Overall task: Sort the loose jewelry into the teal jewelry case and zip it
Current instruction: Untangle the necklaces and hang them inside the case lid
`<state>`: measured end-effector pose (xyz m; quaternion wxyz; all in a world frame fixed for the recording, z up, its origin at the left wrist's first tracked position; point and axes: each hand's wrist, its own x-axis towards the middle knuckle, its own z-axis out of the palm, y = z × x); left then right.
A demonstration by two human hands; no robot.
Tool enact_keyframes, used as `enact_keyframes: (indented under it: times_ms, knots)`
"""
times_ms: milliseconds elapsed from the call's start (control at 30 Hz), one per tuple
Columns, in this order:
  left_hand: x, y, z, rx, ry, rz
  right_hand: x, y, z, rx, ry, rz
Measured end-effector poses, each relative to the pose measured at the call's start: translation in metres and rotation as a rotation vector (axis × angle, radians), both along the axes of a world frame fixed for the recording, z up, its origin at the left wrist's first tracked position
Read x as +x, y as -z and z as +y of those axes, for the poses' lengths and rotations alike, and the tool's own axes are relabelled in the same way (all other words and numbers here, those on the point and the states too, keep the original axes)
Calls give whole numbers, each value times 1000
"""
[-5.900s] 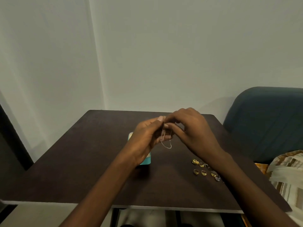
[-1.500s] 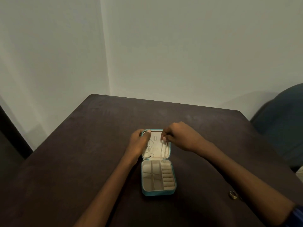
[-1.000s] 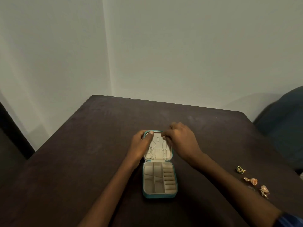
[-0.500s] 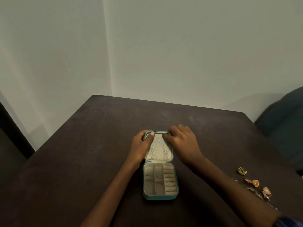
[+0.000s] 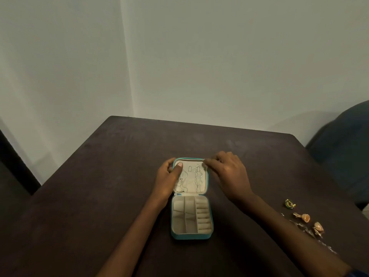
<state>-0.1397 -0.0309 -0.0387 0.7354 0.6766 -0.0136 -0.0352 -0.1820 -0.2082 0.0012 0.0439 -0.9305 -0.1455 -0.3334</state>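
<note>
The teal jewelry case point(image 5: 190, 236) lies open on the dark table, cream inside, with its divided tray toward me. Its lid point(image 5: 207, 177) lies back flat, and thin silver necklaces point(image 5: 198, 176) hang from hooks in it. My left hand point(image 5: 166, 180) grips the lid's left edge, thumb pressed on the lining. My right hand point(image 5: 227, 172) rests palm down at the lid's top right corner, and its thumb tip touches the rim. Loose jewelry lies at the right: a green and gold piece point(image 5: 290, 203), two orange earrings point(image 5: 303, 216) and a thin silver chain point(image 5: 305, 230).
The dark table point(image 5: 99, 186) stands in a corner of pale walls. A dark blue chair point(image 5: 347, 152) sits beyond the table's right edge. My right forearm lies between the case and the loose jewelry.
My right hand has slid off the lid's lining to its top right corner, leaving the necklace hanging on its hook. My left hand has kept its grip on the lid.
</note>
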Motion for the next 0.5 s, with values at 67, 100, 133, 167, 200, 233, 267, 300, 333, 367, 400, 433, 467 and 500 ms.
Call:
enact_keyframes:
  times_ms: [67, 100, 133, 167, 200, 233, 267, 300, 333, 367, 400, 433, 467, 500]
  knots:
    - [-2, 2, 0, 9, -6, 2, -10, 2, -2, 34, 29, 64]
    - [-3, 3, 0, 21, -8, -2, -17, 4, -2, 55, 40, 110]
    - [-3, 3, -1, 38, -12, -9, -23, 6, -1, 77, 47, 165]
    - [-4, 3, -1, 60, -15, -17, -29, 8, -1, 96, 49, 214]
    - [-4, 2, -1, 83, -18, -26, -35, 10, 1, 108, 50, 260]
    - [-4, 3, 0, 101, -20, -32, -39, 11, 4, 111, 50, 304]
    - [-5, 3, 0, 113, -19, -38, -42, 12, 6, 112, 54, 347]
    - [-6, 3, 1, 124, -19, -46, -43, 13, 9, 108, 55, 381]
    - [-7, 3, 1, 137, -21, -59, -43, 14, 11, 101, 54, 401]
    - [-8, 3, 0, 152, -27, -70, -42, 14, 14, 92, 53, 409]
    - [-9, 4, 0, 165, -35, -78, -40, 15, 17, 82, 56, 418]
    - [-9, 4, 0, 174, -42, -84, -37, 15, 20, 75, 60, 418]
    - [-9, 5, -1, 179, -47, -88, -35, 16, 24, 69, 67, 415]
    - [-9, 5, -1, 182, -49, -89, -33, 17, 27, 61, 77, 413]
